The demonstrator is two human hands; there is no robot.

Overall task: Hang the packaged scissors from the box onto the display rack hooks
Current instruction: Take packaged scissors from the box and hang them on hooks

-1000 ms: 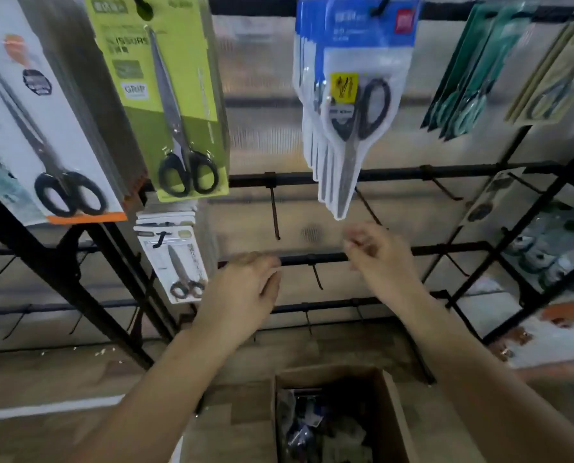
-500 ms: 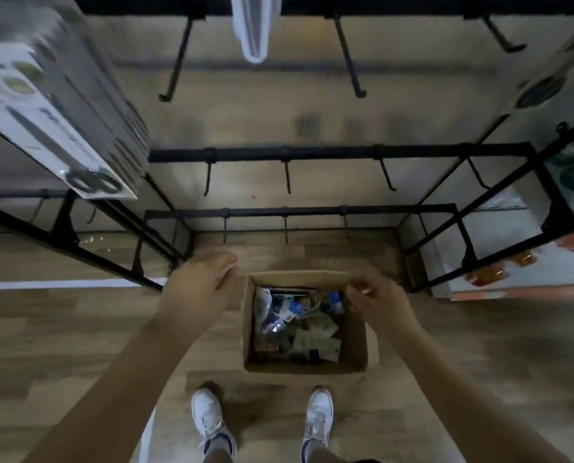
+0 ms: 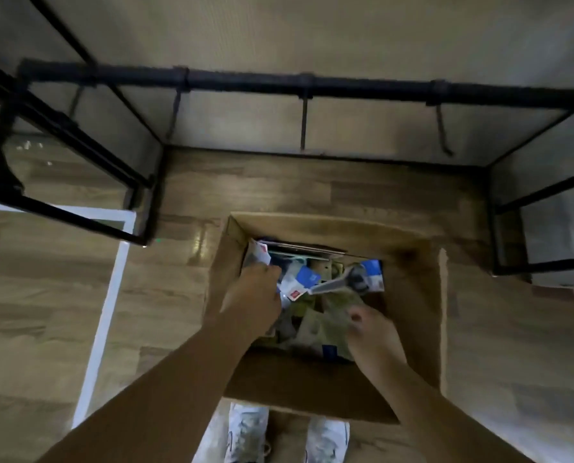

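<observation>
An open cardboard box (image 3: 312,225) stands on the floor at my feet, filled with several packaged scissors: blue-and-white packs (image 3: 307,277) and olive-green packs (image 3: 325,325). My left hand (image 3: 255,295) is inside the box at its left side, fingers curled down over a white-and-blue pack (image 3: 259,255). My right hand (image 3: 369,329) is in the box's right half, thumb and fingers pinching the edge of an olive-green pack. The display rack's lowest black bar (image 3: 346,86) crosses above the box, with three bare hooks (image 3: 303,125) pointing toward me.
Black rack frames stand to the left (image 3: 61,128) and right (image 3: 529,202) of the box. A white line (image 3: 108,312) runs along the wooden floor on the left. My white shoes (image 3: 247,432) are just behind the box.
My view dropped from the hanging scissors down to the box. Both hands went from the rack hooks down to the box rim and then in among the packs.
</observation>
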